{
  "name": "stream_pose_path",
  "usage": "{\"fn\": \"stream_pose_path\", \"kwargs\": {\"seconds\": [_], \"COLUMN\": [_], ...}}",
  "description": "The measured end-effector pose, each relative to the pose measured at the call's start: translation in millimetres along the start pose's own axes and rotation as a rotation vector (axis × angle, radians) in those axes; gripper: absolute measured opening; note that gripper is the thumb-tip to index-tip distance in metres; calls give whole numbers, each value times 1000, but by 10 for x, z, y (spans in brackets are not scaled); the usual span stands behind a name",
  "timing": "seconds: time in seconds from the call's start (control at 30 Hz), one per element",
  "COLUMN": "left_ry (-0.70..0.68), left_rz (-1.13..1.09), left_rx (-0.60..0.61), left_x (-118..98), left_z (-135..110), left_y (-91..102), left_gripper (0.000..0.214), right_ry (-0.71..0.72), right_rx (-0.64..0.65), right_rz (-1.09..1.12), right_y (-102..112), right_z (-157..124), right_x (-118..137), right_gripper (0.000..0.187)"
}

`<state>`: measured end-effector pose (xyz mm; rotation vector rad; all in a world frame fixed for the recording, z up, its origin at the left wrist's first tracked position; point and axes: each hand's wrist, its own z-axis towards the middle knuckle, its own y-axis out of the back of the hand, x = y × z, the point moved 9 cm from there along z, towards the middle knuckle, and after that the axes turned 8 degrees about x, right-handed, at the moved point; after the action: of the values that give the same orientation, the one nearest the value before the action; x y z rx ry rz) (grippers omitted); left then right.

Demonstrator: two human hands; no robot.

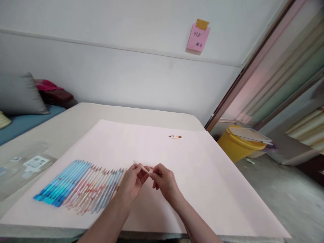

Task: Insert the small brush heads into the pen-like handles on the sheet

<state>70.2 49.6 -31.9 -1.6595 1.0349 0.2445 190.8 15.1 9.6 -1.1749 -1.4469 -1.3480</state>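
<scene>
My left hand (133, 184) and my right hand (164, 181) meet over the pale pink sheet (202, 175), both pinched on one thin white pen (142, 167) held between them. Its tip points up and left past my left fingers. Just left of my hands lies a neat row of pens (78, 185): blue ones at the left, pink and grey-blue ones towards my left wrist. A single small pen part (175, 136) lies alone farther back on the sheet.
The sheet covers a beige table (83, 113) against a white wall. Clear plastic wrappers (27, 165) lie at the table's left. A grey pillow (20, 94) is at far left; a yellow bucket (236, 143) stands on the floor to the right. A pink note (198, 36) is taped to the wall.
</scene>
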Motion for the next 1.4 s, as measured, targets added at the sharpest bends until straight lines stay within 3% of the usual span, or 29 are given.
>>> {"fn": "stream_pose_path", "kwargs": {"seconds": [0.1, 0.2, 0.27, 0.37, 0.5, 0.67, 0.83, 1.4], "left_ry": [17, -22, -49, -70, -103, -189, -220, -217], "left_rz": [-84, -115, -122, -109, -65, -2, 43, 281], "left_rx": [-80, -109, -114, -118, -116, -168, -171, -122], "left_x": [-50, -206, -300, -373, -425, -523, -524, -343], "left_z": [45, 75, 82, 80, 84, 103, 120, 20], "left_y": [88, 145, 174, 197, 206, 300, 306, 73], "left_gripper": [14, 14, 15, 15, 13, 10, 9, 18], "right_ry": [21, 25, -11, -18, 63, 223, 286, 286], "right_rx": [-83, -159, -122, 8, 71, 43, 50, -43], "right_rz": [-198, -649, -895, -1039, -950, -728, -618, -493], "right_y": [275, 483, 465, 279, 118, 134, 74, 3], "right_z": [52, 96, 144, 222, 287, 236, 118, -45], "right_x": [17, 6, -111, -319, -340, -50, 111, 238], "right_gripper": [18, 9, 11, 12, 17, 17, 16, 17]}}
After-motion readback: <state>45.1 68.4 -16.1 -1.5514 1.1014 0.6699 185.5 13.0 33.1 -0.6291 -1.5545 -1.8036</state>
